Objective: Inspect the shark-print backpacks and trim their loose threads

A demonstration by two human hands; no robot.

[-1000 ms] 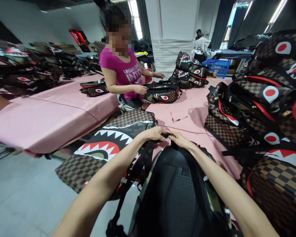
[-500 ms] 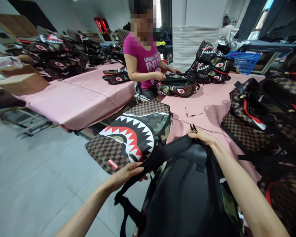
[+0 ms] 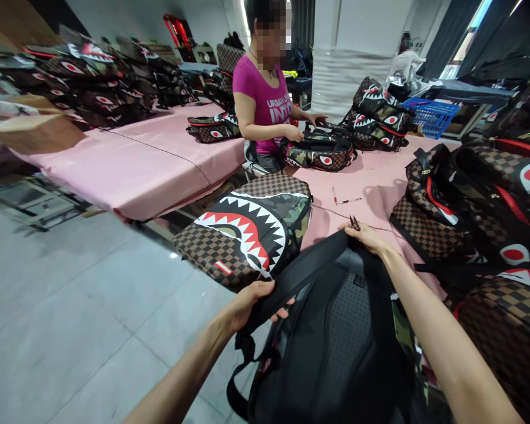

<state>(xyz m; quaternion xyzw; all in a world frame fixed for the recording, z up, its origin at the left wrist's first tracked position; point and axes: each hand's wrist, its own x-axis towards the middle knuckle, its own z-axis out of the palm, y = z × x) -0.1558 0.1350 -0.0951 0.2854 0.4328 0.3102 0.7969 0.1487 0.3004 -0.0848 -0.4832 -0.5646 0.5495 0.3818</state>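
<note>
A black-backed backpack (image 3: 344,335) stands in front of me, its padded back panel facing me. My left hand (image 3: 258,303) is closed round the lower part of its black shoulder strap (image 3: 307,271), the thumb on top and fingertips showing beneath. Near the strap's upper end, my right hand (image 3: 364,235) grips the strap and also has small dark snips (image 3: 354,223), whose points stick out past the fingers. Beyond the strap, a checkered backpack with a shark-mouth print (image 3: 247,229) lies at the edge of the pink table (image 3: 375,182).
Two pens (image 3: 348,201) lie on the pink cloth. Checkered backpacks (image 3: 441,218) are heaped at the right. Across the table a person in a purple shirt (image 3: 262,100) handles another backpack (image 3: 322,156). A blue basket (image 3: 433,118) and a second pink table (image 3: 150,159) are farther off.
My left hand has moved right and slightly up along with the strap. The view has shifted a little, and the other person's hands have moved on their backpack.
</note>
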